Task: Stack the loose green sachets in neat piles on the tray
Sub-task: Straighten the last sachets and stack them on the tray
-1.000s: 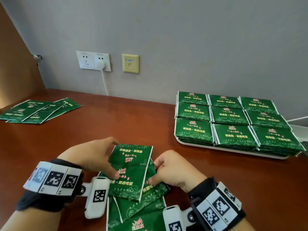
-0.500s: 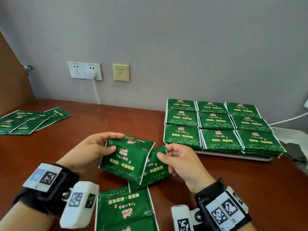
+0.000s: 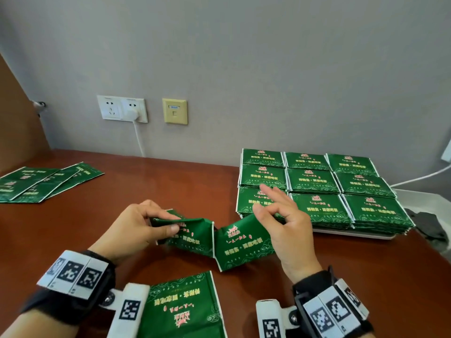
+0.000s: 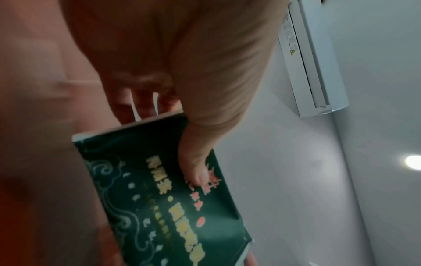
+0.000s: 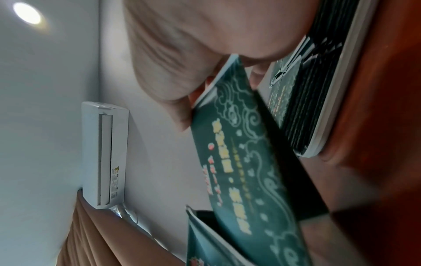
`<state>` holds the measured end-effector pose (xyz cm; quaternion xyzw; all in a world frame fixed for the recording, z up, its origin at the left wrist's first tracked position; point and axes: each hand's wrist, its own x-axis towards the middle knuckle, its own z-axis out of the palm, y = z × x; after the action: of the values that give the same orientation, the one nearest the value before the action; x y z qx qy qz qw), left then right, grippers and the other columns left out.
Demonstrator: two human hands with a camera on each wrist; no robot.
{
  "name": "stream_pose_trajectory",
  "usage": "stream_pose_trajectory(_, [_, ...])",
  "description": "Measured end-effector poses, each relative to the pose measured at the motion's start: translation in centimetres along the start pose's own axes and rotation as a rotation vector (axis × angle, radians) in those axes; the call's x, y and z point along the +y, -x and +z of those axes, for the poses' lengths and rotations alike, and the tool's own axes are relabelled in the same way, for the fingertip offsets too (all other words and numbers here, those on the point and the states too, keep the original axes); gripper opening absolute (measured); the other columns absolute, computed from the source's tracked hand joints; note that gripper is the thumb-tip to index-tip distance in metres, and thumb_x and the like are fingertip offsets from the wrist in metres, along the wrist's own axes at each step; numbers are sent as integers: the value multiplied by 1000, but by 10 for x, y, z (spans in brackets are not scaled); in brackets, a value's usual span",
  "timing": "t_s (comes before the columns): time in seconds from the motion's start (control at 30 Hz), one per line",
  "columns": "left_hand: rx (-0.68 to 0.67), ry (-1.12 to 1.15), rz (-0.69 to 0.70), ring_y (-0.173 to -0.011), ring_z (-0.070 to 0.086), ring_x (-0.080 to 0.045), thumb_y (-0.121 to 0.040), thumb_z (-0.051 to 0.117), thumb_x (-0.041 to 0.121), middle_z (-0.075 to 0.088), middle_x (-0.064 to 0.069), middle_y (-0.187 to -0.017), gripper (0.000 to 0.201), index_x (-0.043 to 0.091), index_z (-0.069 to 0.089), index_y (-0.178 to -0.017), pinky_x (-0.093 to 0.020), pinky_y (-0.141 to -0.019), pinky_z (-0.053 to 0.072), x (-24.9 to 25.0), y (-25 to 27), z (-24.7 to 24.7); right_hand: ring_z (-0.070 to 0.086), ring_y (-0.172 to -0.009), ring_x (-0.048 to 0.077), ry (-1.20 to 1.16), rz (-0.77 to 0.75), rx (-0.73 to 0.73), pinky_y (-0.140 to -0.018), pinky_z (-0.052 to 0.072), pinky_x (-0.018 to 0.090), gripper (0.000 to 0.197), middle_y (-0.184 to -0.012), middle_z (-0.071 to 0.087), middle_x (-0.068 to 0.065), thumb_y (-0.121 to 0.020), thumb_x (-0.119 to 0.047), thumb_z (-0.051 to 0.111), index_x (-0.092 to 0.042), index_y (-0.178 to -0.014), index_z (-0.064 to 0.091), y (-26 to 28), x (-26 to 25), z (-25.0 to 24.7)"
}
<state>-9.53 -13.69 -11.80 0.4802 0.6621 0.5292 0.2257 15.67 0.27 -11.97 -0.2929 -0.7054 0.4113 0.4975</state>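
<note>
My left hand (image 3: 168,224) grips a green sachet (image 3: 192,236) above the table, thumb on its printed face (image 4: 200,172). My right hand (image 3: 262,213) pinches the upper corner of a second green sachet (image 3: 241,245) beside it; the other fingers are spread. That sachet (image 5: 241,162) shows tilted in the right wrist view. A third sachet (image 3: 180,308) lies flat near the front edge between my wrists. The white tray (image 3: 353,234) at the right carries several neat piles of green sachets (image 3: 317,181). More loose sachets (image 3: 41,181) lie at the far left.
The table (image 3: 146,186) is reddish-brown wood and meets a grey wall with sockets (image 3: 122,109) and a plugged white cable (image 3: 139,137). Right of the tray lie a white cable (image 3: 419,176) and a dark object (image 3: 429,225). An air conditioner (image 4: 314,59) hangs high on the wall.
Both hands lifted the two sachets off the table and drew them apart; the right one now sits nearer the tray. One sachet stayed flat near the front edge.
</note>
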Motion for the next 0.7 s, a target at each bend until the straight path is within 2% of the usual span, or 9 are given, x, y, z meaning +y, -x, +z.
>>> stream_pose_trajectory(0.03, [26,-4,-7,-87,62,-6,-62,84,16,62,-2,-98,13,23,82,-73,-12,-67,50,0,0,-1,56,-122,-3,-52,8,26,-105,36,23,24,-111,74,-19,-88,-23,73,-16,-65,73,0,-1,0])
stream_pose_trajectory(0.1, [52,-3,1,-108,60,0,-61,82,22,62,10,-116,12,21,82,-73,-11,-78,49,0,-2,-3,65,-81,8,-124,43,87,-76,48,22,26,-79,73,-7,-94,-23,69,-10,-71,71,0,-2,2])
stream_pose_trajectory(0.17, [46,108,-10,-106,67,-5,-67,79,20,71,6,-116,14,10,80,-77,-16,-81,52,1,-2,-2,42,-57,13,-144,94,118,-55,35,24,34,-60,51,1,-97,-28,64,-7,-70,64,0,0,3])
stream_pose_trajectory(0.23, [65,210,-57,-82,73,-16,-71,76,18,77,-9,-95,25,-2,73,-85,-20,-64,56,1,-3,0,37,-59,13,-158,148,101,-55,33,24,35,-63,44,3,-99,-31,61,-7,-73,63,1,3,5])
stream_pose_trajectory(0.33, [120,274,-186,-59,68,-16,-80,76,17,74,-18,-83,29,-6,64,-95,-22,-50,54,-1,-4,8,58,-71,14,-175,207,12,-70,48,28,16,-76,65,10,-93,-23,71,-8,-86,68,1,7,8])
stream_pose_trajectory(0.43, [203,103,-295,-76,66,-13,-87,74,23,69,-11,-106,27,8,63,-106,-22,-57,50,-5,-6,11,72,-89,20,-191,300,-112,-81,59,36,30,-96,75,3,-80,-5,82,-13,-103,65,5,10,11])
stream_pose_trajectory(0.53, [88,122,-454,-101,60,-22,-83,79,26,53,-6,-117,43,26,54,-117,-29,-52,55,-6,-3,11,73,-90,24,-190,363,-124,-81,61,41,41,-104,73,5,-82,3,77,-19,-111,57,8,10,13])
stream_pose_trajectory(0.63, [-54,147,-449,-81,65,-18,-81,79,4,53,-4,-121,49,30,61,-118,-28,-52,56,-7,0,11,72,-90,21,-170,352,-103,-81,60,43,40,-104,71,3,-86,0,74,-27,-108,54,10,12,15])
stream_pose_trajectory(0.7, [-65,175,-400,-71,66,-14,-81,74,-6,65,-13,-120,38,19,70,-110,-24,-51,53,-7,1,13,66,-97,6,-102,264,-59,-83,55,29,28,-104,68,-4,-87,-5,74,-24,-98,57,9,11,13])
